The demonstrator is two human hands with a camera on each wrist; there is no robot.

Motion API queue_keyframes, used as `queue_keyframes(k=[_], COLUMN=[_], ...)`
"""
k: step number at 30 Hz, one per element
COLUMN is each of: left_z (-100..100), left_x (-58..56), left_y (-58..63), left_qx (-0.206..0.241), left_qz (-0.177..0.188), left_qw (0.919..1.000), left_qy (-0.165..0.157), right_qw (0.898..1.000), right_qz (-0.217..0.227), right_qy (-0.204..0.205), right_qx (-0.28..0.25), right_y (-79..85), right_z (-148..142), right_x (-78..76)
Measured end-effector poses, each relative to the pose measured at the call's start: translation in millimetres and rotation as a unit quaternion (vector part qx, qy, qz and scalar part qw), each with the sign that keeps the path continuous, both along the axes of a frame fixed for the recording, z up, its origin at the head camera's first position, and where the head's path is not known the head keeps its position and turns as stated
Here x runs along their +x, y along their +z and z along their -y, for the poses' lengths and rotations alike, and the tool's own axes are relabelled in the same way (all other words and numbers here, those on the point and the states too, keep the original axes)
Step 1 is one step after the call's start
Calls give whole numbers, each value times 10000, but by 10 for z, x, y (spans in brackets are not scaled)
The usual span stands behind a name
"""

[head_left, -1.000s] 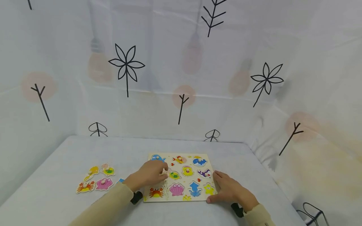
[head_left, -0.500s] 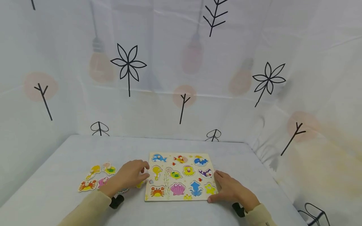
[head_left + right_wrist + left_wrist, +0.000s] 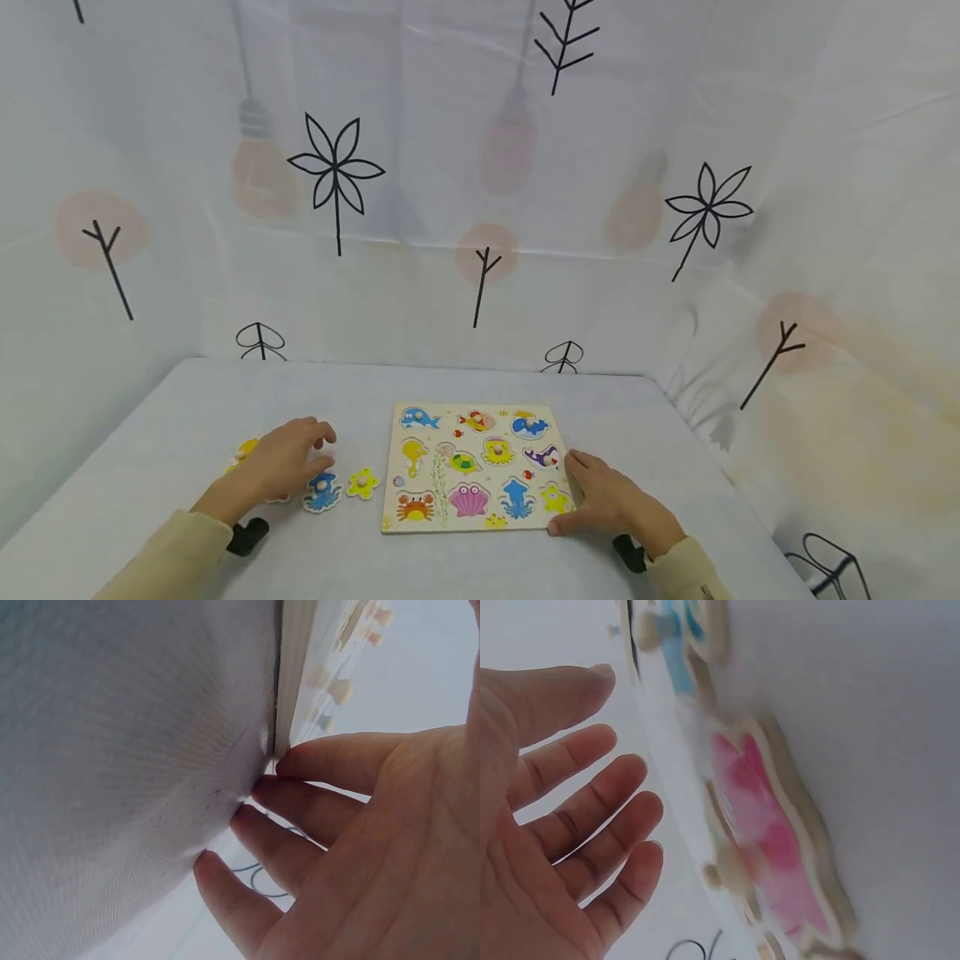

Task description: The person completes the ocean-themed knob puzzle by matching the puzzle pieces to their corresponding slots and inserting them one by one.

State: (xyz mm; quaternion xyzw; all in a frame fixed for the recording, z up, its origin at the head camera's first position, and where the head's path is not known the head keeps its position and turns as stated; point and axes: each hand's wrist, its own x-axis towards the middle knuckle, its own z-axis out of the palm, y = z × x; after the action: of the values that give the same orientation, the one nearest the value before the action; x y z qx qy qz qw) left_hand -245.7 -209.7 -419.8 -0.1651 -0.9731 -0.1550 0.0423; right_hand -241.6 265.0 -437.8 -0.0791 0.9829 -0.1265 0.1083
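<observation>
A wooden peg puzzle board (image 3: pixel 433 479) with sea-animal pictures lies flat on the table. Several knobbed pieces sit in it, among them a blue whale (image 3: pixel 418 418) and a yellow octopus (image 3: pixel 497 451). My left hand (image 3: pixel 283 457) hovers over loose pieces left of the board, fingers apart and holding nothing. Beside it lie a blue squid piece (image 3: pixel 322 493) and a yellow starfish piece (image 3: pixel 363 483). A pink shell piece (image 3: pixel 769 825) shows close to that hand in the left wrist view. My right hand (image 3: pixel 611 504) touches the board's right edge, its other fingertips on the cloth.
A yellow seahorse piece (image 3: pixel 246 451) shows partly behind the left hand, which hides other loose pieces. White cloth covers the table (image 3: pixel 465 571). A printed white curtain (image 3: pixel 420 308) stands behind and at both sides.
My left hand has moved left, off the board and over the loose pieces, uncovering the blue whale, the printed seahorse and the loose starfish and squid. My right hand stays at the board's edge.
</observation>
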Motion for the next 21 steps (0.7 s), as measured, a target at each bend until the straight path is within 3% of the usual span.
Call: queue_keyframes(k=[10,21], left_z=[397,538], left_x=[-76,-154], left_y=[-44,-69], left_qx=[-39,160], left_qz=[62,395], left_qw=[9999,9990], left_qy=[142,111], right_qw=[10000,10000], right_qz=[19,36], right_qy=[-1,-33], right_qx=[-13,-52], right_y=[1,1], right_z=[27,10], right_x=[-5,11])
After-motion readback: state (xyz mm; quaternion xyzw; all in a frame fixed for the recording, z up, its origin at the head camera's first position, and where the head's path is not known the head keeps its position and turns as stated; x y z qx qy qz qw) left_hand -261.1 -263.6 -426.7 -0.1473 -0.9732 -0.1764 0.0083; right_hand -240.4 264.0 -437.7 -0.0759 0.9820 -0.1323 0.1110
